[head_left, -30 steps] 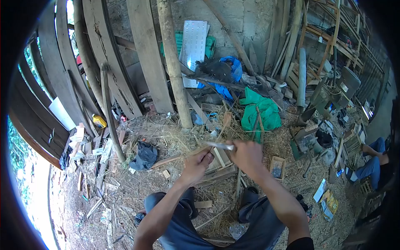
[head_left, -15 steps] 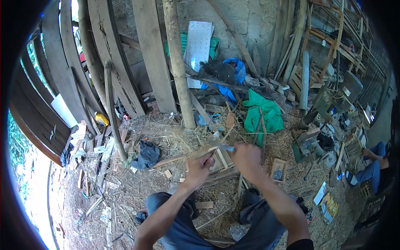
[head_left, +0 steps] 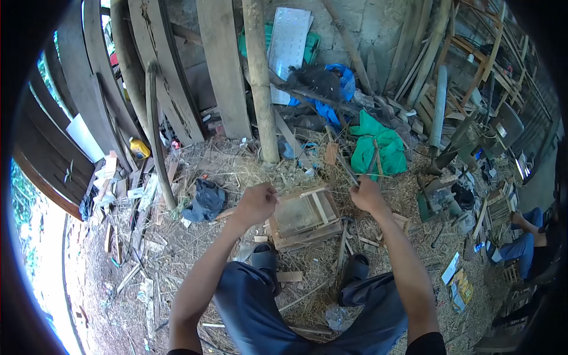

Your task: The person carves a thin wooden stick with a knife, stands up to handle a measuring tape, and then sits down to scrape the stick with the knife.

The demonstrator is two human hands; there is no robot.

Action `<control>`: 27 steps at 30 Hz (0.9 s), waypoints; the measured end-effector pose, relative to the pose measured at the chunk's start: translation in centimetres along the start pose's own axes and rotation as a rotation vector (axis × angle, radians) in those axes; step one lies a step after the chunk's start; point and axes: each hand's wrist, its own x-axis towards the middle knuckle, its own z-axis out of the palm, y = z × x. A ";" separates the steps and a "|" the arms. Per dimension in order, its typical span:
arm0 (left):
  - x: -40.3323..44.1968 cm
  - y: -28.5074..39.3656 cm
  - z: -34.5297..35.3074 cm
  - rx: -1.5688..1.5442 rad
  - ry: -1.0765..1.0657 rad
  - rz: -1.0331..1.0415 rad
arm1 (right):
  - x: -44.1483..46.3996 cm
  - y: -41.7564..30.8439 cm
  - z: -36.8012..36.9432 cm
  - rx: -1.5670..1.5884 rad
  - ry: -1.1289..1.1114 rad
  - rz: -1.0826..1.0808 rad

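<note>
My right hand (head_left: 369, 195) is closed around the handle of a knife (head_left: 349, 170), whose long narrow blade points up and away to the left. My left hand (head_left: 255, 204) is raised with its fingers curled in; whether anything small sits in them is hidden. Between the hands a shallow wooden box-like frame (head_left: 296, 214) lies on the ground in front of my feet. Wooden strips (head_left: 320, 208) cross its right side. A hammer-like tool (head_left: 345, 221) rests at its right edge.
A small wooden tray (head_left: 401, 223) lies partly behind my right forearm. Black plastic (head_left: 205, 200), a green sheet (head_left: 378, 145) and a bamboo post (head_left: 260, 89) stand or lie beyond. Wood scraps and straw cover the ground. Another person (head_left: 523, 242) sits at the far right.
My hands have moved apart: the left went left and up, the right went right and up with the knife. The box-like frame shows more fully, and the view has tilted down.
</note>
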 end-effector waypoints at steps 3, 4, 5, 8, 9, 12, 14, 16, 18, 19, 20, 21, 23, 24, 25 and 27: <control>2.3 -4.4 2.2 0.174 0.134 0.079 | -0.2 -2.4 4.0 0.403 0.073 -0.191; 2.7 -5.6 3.1 0.196 0.152 0.159 | -1.0 -3.7 5.3 0.456 0.069 -0.159; 3.0 -6.4 3.8 0.215 0.171 0.238 | -2.2 -4.9 6.4 0.507 0.065 -0.127; 2.8 -6.5 3.9 -0.011 0.108 0.272 | -4.6 -6.6 10.8 0.536 -0.005 -0.094; 2.8 -6.3 4.0 -0.006 0.087 0.262 | -5.1 -6.6 12.9 0.624 -0.058 -0.102; 2.6 -5.3 4.8 0.020 0.109 0.181 | -5.6 -6.0 18.0 0.749 -0.032 -0.167; 2.8 -4.9 5.3 -0.039 0.119 0.048 | -5.7 -6.0 19.4 0.782 0.057 -0.237; 3.2 -5.5 6.3 -0.153 0.132 0.088 | -4.8 -6.0 18.9 0.851 -0.078 -0.039; 3.7 -6.0 6.9 -0.267 0.138 0.136 | -3.7 -5.8 19.0 0.815 -0.093 -0.045; 4.0 -6.3 7.0 -0.231 0.168 0.189 | -3.3 -5.6 19.2 0.770 -0.104 -0.058; 4.3 -6.5 7.2 -0.195 0.197 0.243 | -3.3 -5.4 19.4 0.777 -0.102 -0.049; 4.5 -6.6 7.4 -0.192 0.187 0.243 | -3.3 -5.3 19.5 0.765 -0.078 -0.004; 4.5 -6.8 7.7 -0.287 0.244 0.145 | -3.3 -4.9 19.7 0.759 -0.058 0.050; 4.3 -6.5 7.8 -0.281 0.236 0.140 | -3.5 -5.2 18.5 0.779 -0.051 -0.016; 4.1 -6.0 7.9 -0.259 0.234 0.139 | -3.6 -5.8 17.2 0.798 -0.043 -0.086; 4.1 -5.4 8.1 -0.230 0.230 0.134 | -3.7 -7.5 13.7 0.740 -0.053 -0.050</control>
